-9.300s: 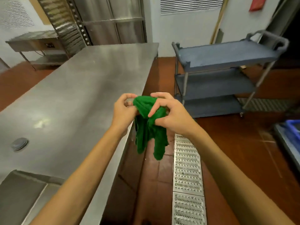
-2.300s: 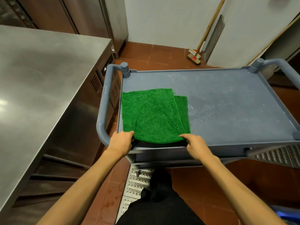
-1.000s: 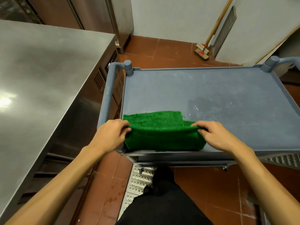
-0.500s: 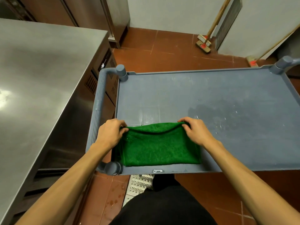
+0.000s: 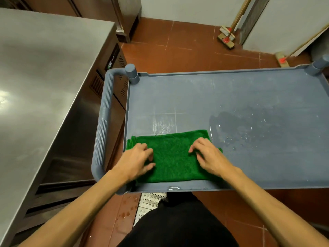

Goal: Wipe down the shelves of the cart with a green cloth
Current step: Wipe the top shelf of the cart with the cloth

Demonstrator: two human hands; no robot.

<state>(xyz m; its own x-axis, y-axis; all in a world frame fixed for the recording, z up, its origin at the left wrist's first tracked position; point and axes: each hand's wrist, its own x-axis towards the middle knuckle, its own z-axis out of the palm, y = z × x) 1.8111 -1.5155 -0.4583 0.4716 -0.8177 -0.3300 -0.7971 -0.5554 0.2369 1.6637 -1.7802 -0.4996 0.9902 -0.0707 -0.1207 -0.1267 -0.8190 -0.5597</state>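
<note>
A folded green cloth (image 5: 171,155) lies flat on the near left corner of the grey-blue cart's top shelf (image 5: 222,97). My left hand (image 5: 138,162) rests on the cloth's left part, fingers spread. On its right part my right hand (image 5: 207,156) presses down with the fingers slightly bent. Neither hand grips the cloth. A wet patch with droplets (image 5: 245,127) shines on the shelf to the right of the cloth. The cart's lower shelves are hidden beneath the top one.
The cart's ribbed handle (image 5: 104,122) runs along its left side. A steel counter (image 5: 41,82) stands close on the left. Brushes (image 5: 226,37) lean on the far wall. A floor drain grate (image 5: 149,204) lies under the cart's near edge.
Both hands let go of the cloth's far fold and moved onto its top. The cloth now lies flat, folded in half, where half a second ago its far edge was being pinched.
</note>
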